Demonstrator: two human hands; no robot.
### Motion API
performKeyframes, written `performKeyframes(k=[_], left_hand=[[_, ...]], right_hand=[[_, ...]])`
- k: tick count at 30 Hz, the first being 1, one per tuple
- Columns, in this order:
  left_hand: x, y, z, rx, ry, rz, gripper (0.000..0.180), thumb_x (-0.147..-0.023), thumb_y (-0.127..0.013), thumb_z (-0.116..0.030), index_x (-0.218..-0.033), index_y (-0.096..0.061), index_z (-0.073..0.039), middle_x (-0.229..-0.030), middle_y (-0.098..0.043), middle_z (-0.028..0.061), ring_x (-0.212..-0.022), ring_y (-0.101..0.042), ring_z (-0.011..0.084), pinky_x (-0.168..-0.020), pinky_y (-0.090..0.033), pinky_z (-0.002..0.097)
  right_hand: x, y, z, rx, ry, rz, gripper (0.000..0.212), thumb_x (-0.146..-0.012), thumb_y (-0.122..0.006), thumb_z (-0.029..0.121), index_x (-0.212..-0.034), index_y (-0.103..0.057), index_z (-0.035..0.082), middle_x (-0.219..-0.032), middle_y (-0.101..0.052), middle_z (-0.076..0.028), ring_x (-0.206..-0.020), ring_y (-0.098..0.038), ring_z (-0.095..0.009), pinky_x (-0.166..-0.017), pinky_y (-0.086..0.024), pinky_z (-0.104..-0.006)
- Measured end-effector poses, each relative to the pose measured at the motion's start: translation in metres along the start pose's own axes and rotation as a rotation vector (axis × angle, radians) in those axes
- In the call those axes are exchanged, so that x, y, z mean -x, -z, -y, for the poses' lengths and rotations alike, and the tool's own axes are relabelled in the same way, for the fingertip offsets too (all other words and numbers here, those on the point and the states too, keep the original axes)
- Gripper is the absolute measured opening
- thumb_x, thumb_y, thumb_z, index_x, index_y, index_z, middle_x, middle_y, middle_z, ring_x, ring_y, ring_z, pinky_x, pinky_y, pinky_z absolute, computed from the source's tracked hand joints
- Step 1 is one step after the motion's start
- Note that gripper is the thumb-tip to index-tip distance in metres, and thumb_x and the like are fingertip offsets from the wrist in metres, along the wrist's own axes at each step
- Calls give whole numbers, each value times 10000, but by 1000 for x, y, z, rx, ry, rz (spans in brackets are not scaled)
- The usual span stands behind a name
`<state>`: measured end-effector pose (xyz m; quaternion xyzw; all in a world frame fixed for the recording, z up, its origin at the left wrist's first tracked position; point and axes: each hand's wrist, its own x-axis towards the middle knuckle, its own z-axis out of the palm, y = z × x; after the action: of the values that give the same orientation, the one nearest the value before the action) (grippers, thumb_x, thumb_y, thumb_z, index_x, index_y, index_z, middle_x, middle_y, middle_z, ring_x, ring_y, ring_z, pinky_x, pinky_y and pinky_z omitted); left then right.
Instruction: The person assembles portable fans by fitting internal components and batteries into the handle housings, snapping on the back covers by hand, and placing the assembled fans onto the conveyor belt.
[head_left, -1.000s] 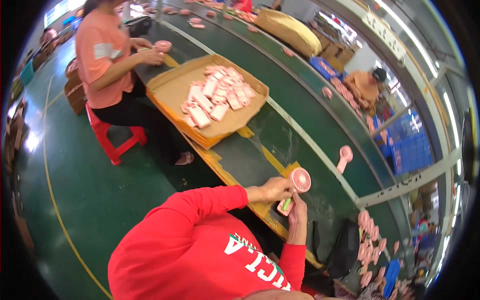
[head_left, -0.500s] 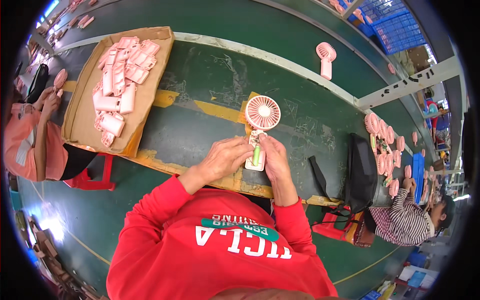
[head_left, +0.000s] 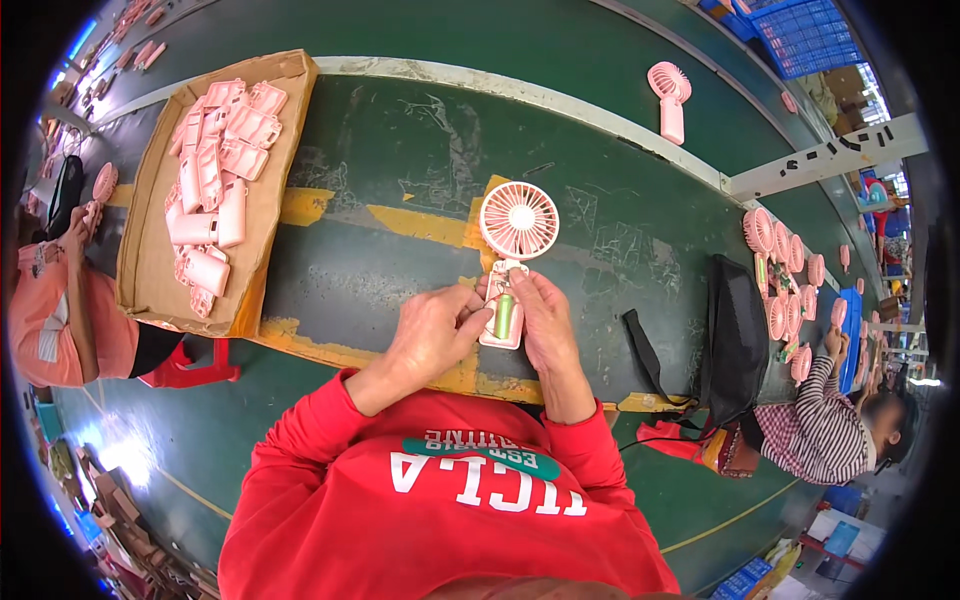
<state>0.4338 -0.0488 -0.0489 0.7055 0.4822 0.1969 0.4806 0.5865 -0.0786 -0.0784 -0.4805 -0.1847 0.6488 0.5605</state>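
Observation:
A pink handheld fan [head_left: 519, 220] lies in front of me, its round grille pointing away and its handle opened up. Inside the handle sits a green cylindrical battery [head_left: 504, 316]. My right hand [head_left: 545, 325] grips the handle along its right side, thumb and fingers near the neck. At the handle's left edge, my left hand [head_left: 432, 325] is pinched with thumb and forefinger beside the battery. A thin wire seems to run by those fingertips, but what they hold is too small to make out.
Left stands a cardboard tray [head_left: 145, 240] of pink handle shells [head_left: 215, 170]. A black bag [head_left: 735, 340] lies right, before several pink fans [head_left: 775, 255]. Another fan [head_left: 670, 100] lies beyond the pale rail. Co-workers sit at left [head_left: 75, 315] and right [head_left: 815, 430].
My left hand has drawn back slightly left, uncovering more of the handle and battery. My right hand keeps its hold. The view has shifted a little.

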Motion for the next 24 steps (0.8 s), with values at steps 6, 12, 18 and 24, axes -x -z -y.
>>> performKeyframes(k=[6, 12, 18, 24], left_hand=[[-7, -5, -1, -241, -483, -147, 52, -784, -631, -69, -804, -625, -22, -775, -590, 128, -657, -587, 306, -554, -469, 354], [-24, -9, 16, 33, -340, -21, 74, -786, -645, -22, -849, -608, -15, -758, -588, 48, -612, -576, 144, -537, -442, 256], [-28, -8, 17, 547, 116, 170, 113, -821, -640, -27, -850, -531, -32, -715, -568, -12, -604, -521, 28, -509, -414, 191], [-27, -13, 18, 490, 117, 144, 106, -818, -611, -8, -841, -510, -33, -674, -572, 5, -566, -535, 47, -473, -420, 206]], right_hand=[[0, -1, -1, -24, 20, -37, 256, -942, -499, 207, -1029, -545, -29, -917, -630, -89, -784, -607, -109, -672, -502, -228], [-1, 2, -3, 0, 28, -59, 251, -937, -515, 210, -1028, -553, -21, -904, -608, -52, -763, -566, -69, -642, -476, -217], [2, 0, -2, 12, 34, -73, 251, -941, -510, 208, -1024, -551, -25, -903, -602, -47, -770, -564, -67, -649, -472, -213], [3, 1, -2, 14, 33, -67, 243, -932, -526, 194, -1042, -544, -23, -906, -604, -43, -789, -564, -70, -666, -473, -220]])
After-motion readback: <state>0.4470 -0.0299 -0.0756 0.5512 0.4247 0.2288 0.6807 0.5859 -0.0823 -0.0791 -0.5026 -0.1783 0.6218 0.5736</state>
